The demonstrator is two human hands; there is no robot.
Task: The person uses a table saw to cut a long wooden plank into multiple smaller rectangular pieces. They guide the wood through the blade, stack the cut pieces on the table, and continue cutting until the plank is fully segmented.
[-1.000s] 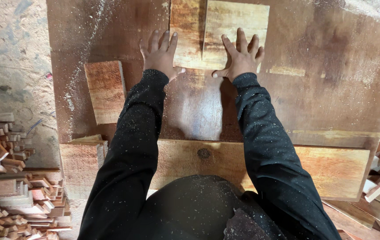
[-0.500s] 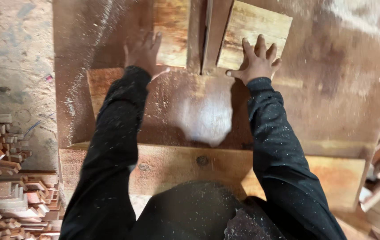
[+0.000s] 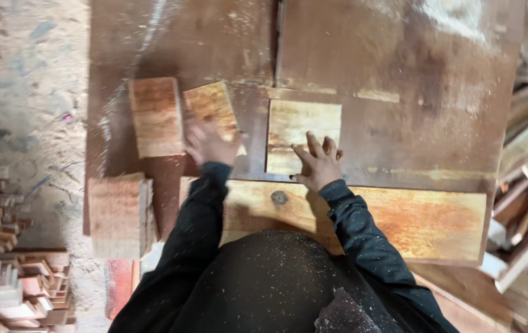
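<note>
Left hand (image 3: 207,143), motion-blurred, is lying flat with fingers spread on the tilted wood block (image 3: 213,109); another block (image 3: 155,116) is sitting just left of it. Right hand (image 3: 319,163) is pressing open-palmed on the pale board (image 3: 304,126) on the table (image 3: 412,111).

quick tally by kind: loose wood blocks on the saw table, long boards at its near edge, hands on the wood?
Small wood blocks: 3 (left block, middle block, right block)
Long board at the near edge: 1
Hands on the wood: 2 (left hand, right hand)
Total: 6
</note>
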